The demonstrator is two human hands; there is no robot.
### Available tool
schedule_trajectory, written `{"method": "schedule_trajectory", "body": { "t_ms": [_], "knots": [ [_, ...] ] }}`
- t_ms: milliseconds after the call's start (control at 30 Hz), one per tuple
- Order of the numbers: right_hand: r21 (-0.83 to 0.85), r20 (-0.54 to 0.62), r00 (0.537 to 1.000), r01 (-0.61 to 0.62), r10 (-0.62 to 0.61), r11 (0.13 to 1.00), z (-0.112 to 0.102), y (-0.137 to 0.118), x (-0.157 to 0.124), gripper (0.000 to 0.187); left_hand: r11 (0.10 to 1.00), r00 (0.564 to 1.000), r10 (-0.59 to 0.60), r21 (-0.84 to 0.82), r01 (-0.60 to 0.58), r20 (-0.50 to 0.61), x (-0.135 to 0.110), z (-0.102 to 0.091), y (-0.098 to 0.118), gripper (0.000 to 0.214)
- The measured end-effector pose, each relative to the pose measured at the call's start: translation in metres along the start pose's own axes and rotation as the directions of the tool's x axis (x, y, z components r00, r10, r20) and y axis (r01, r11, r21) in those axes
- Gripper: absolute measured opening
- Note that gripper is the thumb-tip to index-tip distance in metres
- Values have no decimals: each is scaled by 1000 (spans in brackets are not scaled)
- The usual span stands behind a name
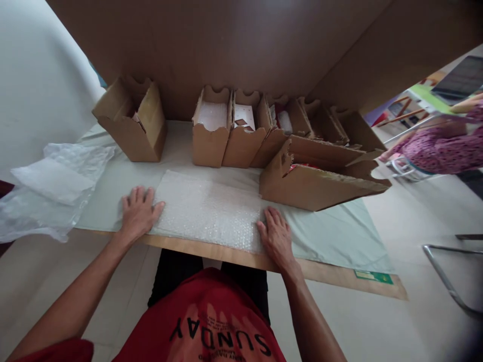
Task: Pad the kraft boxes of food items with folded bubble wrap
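A flat sheet of bubble wrap (209,211) lies along the front of the cloth-covered table (332,236). My left hand (138,211) rests palm down on the cloth with fingers spread, its thumb at the sheet's left edge. At the opposite end, my right hand (276,232) lies flat with its thumb by the sheet's right edge. Neither hand holds anything. Just beyond my right hand, a cardboard box (324,176) stands at an angle with something red inside.
Open cardboard boxes stand in a row along the back, one with clear plastic sheets (213,115). Apart at the left is another box (130,130). Clear plastic packaging (56,186) hangs over the left edge. A person in a patterned pink garment (441,146) sits at right.
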State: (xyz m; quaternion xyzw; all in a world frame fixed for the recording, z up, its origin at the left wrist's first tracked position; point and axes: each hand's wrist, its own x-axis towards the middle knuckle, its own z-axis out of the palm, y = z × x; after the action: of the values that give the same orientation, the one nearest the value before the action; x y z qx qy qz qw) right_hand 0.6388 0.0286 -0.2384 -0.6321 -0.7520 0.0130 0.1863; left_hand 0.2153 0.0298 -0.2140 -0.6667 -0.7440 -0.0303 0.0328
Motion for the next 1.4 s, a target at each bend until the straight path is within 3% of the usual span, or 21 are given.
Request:
{"method": "schedule_trajectory", "body": {
  "t_ms": [100, 200, 267, 367, 500, 667, 767, 867, 1000, 1067, 1133, 1200, 1267, 1333, 1400],
  "knots": [
    [10, -45, 999, 5, -4, 1000, -2, -13, 4, 46, 1000, 999, 25, -12, -25, -26, 4, -9, 17, 63],
    [67, 38, 992, 118, -120, 991, 10, -60, 34, 45, 964, 968, 249, -91, -249, -11, 13, -5, 60, 61],
    [97, 125, 977, 159, -171, 983, 19, -89, 54, 44, 929, 934, 356, -115, -352, 17, 16, 2, 78, 60],
    [108, 199, 951, 220, -238, 970, 29, -114, 69, 43, 935, 938, 345, -92, -341, 28, 7, 10, 74, 60],
    [112, 202, 937, 266, -284, 958, 33, -125, 68, 44, 973, 974, 225, -58, -224, 25, -4, 4, 61, 62],
    [118, 217, 924, 296, -315, 948, 34, -127, 71, 46, 933, 941, 339, -127, -336, 0, 18, -3, 96, 61],
    [84, 214, 944, 240, -253, 967, 30, -103, 67, 48, 923, 931, 363, -149, -354, 38, 29, 3, 105, 59],
    [21, 167, 974, 152, -153, 988, 18, -60, 42, 50, 954, 957, 278, -137, -266, 79, 25, 8, 85, 62],
    [-88, 69, 997, 36, -30, 995, -7, -7, -18, 50, 994, 997, 58, -100, -53, 47, 11, 5, 26, 62],
    [-133, 12, 1000, -5, 6, 991, -22, 6, -44, 46, 989, 994, -105, -104, 103, -16, 5, 1, -3, 59],
    [-130, -20, 999, 39, -42, 991, -37, 6, -59, 39, 974, 978, -185, -150, 170, -96, 0, -3, -18, 57],
    [-83, 1, 985, 171, -171, 982, -49, -3, -63, 32, 972, 984, -86, -232, 49, -155, -5, -6, -15, 54],
    [-22, 65, 945, 322, -320, 947, -56, -16, -57, 30, 925, 971, 156, -318, -208, -182, -13, -7, 3, 48],
    [25, 138, 892, 432, -431, 902, -56, -27, -50, 28, 813, 897, 406, -379, -443, -177, -24, -7, 28, 40],
    [37, 176, 862, 477, -475, 878, -52, -33, -44, 25, 719, 817, 557, -407, -563, -147, -34, -8, 50, 36]
  ]
}}
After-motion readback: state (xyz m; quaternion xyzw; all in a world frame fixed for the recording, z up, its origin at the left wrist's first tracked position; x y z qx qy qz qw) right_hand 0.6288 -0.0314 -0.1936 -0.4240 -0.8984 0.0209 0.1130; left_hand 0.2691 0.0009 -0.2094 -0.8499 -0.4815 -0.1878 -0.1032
